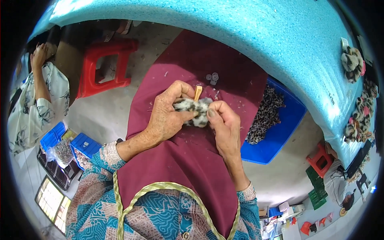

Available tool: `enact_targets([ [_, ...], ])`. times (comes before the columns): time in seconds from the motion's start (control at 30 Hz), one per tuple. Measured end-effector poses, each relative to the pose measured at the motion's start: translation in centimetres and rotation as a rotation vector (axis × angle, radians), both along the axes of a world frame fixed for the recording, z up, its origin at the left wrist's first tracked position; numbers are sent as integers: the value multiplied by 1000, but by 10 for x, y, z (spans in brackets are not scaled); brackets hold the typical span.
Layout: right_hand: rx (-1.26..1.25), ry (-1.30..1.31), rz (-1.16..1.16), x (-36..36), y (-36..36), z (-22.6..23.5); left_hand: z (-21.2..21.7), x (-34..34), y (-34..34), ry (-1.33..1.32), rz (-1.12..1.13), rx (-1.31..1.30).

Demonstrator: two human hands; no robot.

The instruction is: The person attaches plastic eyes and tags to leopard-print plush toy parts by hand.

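A small spotted plush piece (189,105), furry in black, grey and white, is held above my lap. My left hand (165,116) grips its left side, thumb pressed across the front. My right hand (225,123) pinches its right edge between thumb and fingers; whether anything smaller is in that pinch is hidden. A flat tan strip (198,93), like a tag, sticks up from the plush beside my left fingertips. Several white discs (215,76) rest on the maroon apron (156,86) just beyond my hands, among bits of fluff.
Right of my lap, a blue bin (260,156) holds spotted plush pieces (266,112). A speckled turquoise table (256,24) curves across the far side, with plush items (353,64) at its right. On the left are a red stool (86,78) and a co-worker's arm (40,76).
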State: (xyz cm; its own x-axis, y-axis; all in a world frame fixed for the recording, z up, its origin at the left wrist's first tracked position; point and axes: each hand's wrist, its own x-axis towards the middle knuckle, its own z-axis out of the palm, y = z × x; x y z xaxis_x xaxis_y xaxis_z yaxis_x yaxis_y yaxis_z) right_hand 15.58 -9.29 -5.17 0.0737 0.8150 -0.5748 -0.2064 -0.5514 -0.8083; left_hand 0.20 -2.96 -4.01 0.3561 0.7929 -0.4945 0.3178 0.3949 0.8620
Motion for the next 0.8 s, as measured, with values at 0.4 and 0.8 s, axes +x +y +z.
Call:
enact_targets([
  [0.4, 331, -133, 18, 17, 2, 9, 1, 3, 14, -104, -178, -50],
  [0.8, 10, 453, -328, -5, -16, -10, 3, 9, 2, 115, -118, 370],
])
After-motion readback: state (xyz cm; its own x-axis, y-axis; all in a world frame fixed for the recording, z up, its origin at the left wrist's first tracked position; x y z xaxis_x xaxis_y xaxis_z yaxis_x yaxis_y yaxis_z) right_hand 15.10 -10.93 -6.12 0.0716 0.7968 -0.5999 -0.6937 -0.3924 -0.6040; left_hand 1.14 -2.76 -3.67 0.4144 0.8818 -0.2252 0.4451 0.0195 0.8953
